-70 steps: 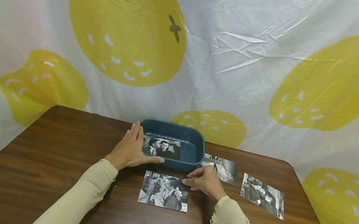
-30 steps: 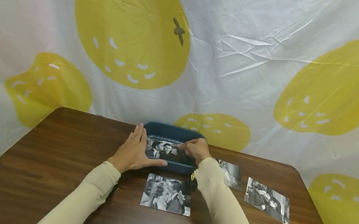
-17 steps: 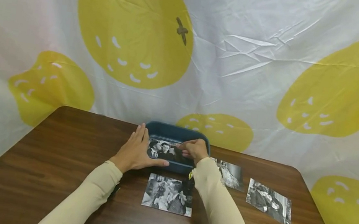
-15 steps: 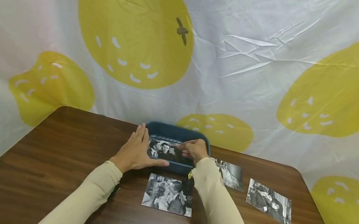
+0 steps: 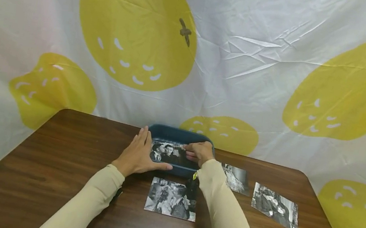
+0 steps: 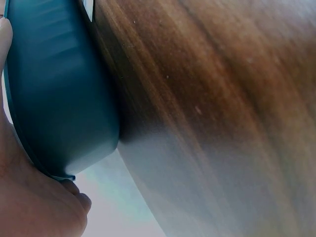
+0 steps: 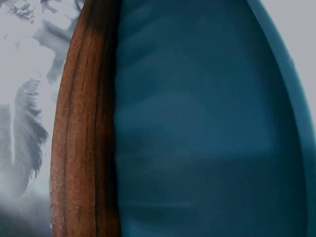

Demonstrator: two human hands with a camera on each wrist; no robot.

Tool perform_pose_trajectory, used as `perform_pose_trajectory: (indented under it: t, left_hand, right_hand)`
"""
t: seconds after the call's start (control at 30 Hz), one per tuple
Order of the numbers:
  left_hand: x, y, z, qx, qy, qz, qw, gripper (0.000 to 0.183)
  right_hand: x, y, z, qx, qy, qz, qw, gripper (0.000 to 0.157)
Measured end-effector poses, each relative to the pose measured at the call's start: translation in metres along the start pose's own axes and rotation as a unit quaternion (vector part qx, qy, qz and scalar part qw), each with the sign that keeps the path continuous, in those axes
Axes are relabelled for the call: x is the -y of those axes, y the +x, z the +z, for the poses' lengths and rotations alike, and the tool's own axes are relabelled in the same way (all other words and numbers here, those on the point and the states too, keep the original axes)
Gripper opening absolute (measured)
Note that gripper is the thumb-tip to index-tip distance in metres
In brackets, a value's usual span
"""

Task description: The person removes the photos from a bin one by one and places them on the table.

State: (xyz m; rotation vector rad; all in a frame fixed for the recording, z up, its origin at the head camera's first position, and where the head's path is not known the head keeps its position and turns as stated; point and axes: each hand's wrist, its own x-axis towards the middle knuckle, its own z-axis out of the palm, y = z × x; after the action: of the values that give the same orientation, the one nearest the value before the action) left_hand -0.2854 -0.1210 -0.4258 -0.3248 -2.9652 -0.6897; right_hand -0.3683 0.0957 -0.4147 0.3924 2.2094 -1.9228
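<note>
A blue rectangular dish point(image 5: 183, 171) stands near the table's back edge with a black-and-white photo point(image 5: 166, 151) lying inside it. My left hand point(image 5: 134, 155) rests along the dish's left rim with straight fingers, its thumb stretched along the front rim. In the left wrist view, the left hand point(image 6: 37, 202) lies against the rim of the dish point(image 6: 59, 98). My right hand point(image 5: 203, 152) reaches over the dish's right end, bent fingers at the photo's right part. Whether they pinch its edge is not visible. The right wrist view shows the dish wall point(image 7: 197, 123) but no fingers.
A photo of a couple point(image 5: 172, 199) lies on the wooden table point(image 5: 53, 173) in front of the dish. To the right lie a photo of a long dress point(image 5: 235, 178) and a tilted photo point(image 5: 275, 207). A lemon-print curtain point(image 5: 238, 79) hangs behind the table.
My right hand has moved from beside the front photo into the dish. Its fingertips have shifted slightly up and right in the last half second. My left hand stays at the rim.
</note>
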Motion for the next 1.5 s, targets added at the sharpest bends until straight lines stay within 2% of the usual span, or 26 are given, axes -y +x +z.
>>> perform_pose_trajectory:
  t: [0.1, 0.27, 0.4, 0.6, 0.83, 1.07, 1.27, 1.5]
  left_hand:
    - [0.0, 0.0, 0.0, 0.0, 0.003, 0.002, 1.0, 0.142]
    - [-0.001, 0.0, 0.0, 0.002, 0.005, 0.005, 1.0, 0.141]
    - [-0.002, 0.0, -0.001, 0.001, 0.007, 0.008, 0.9999, 0.14]
    - [-0.002, 0.001, 0.0, 0.003, 0.008, 0.01, 0.9999, 0.139]
    - [-0.002, 0.003, 0.0, 0.005, 0.008, 0.007, 0.9999, 0.14]
    - [0.001, 0.001, 0.0, -0.004, 0.019, 0.009, 0.9998, 0.14]
    - [0.002, 0.001, 0.002, -0.004, 0.011, 0.009, 0.9999, 0.141]
    - [0.001, 0.002, 0.001, -0.001, 0.009, 0.007, 0.9999, 0.14]
  right_hand:
    - [0.0, 0.0, 0.001, -0.001, 0.003, -0.006, 1.0, 0.043]
    - [-0.004, 0.001, 0.003, -0.014, -0.038, -0.029, 0.999, 0.051]
    - [-0.006, 0.004, 0.005, -0.025, -0.085, -0.054, 0.995, 0.045]
    - [-0.004, 0.002, 0.005, -0.052, -0.177, -0.089, 0.979, 0.035]
    - [-0.001, 0.003, 0.002, -0.057, -0.209, -0.101, 0.971, 0.021]
    - [0.005, 0.0, -0.006, -0.06, -0.241, -0.144, 0.958, 0.02]
    - [0.012, -0.006, -0.012, -0.044, -0.224, -0.159, 0.961, 0.015]
    - [0.023, -0.014, -0.022, 0.005, -0.147, -0.141, 0.979, 0.019]
